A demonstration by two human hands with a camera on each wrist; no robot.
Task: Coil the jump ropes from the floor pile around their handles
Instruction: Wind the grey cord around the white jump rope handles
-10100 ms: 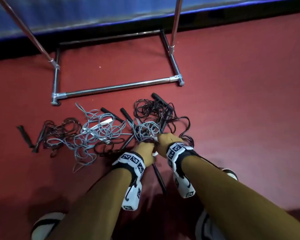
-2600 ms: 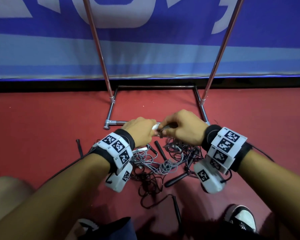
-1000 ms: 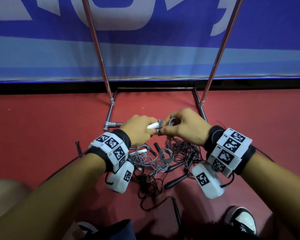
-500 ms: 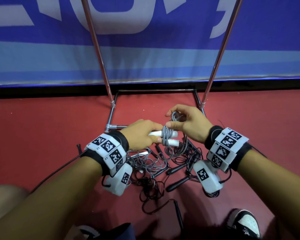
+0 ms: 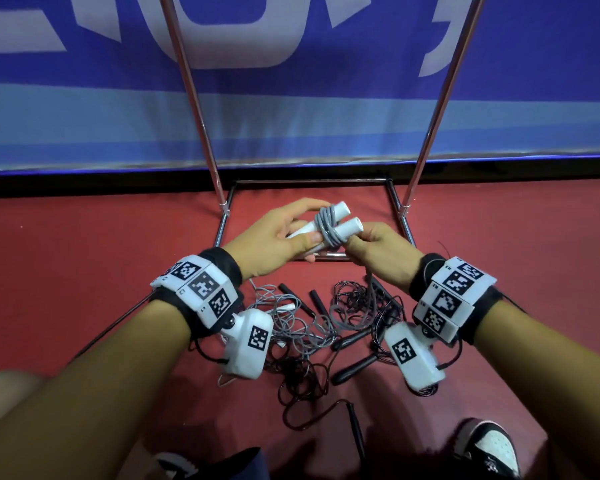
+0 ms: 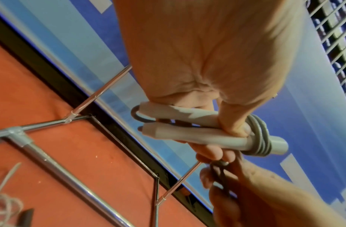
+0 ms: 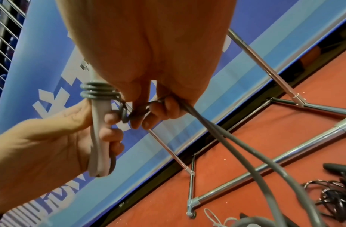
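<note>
Both hands are up off the floor here, working one rope between them. The left hand [image 5: 272, 235] has its fingers and thumb curled round the two white handles [image 5: 329, 225], held side by side with their free ends pointing away from the body. Several turns of grey rope [image 5: 327, 226] sit wrapped tight around both handles, just past the left thumb. The right hand [image 5: 383, 252], touching the near handle's end, pinches the rope's running length with curled fingers, and two strands fall away beneath that hand to the floor. Below and between the wrists lies the floor pile [image 5: 326, 327], grey and black ropes tangled with black handles on the red floor. Beyond the hands stands a chrome rack frame [image 5: 400, 218] against a blue banner [image 5: 291, 116].
</note>
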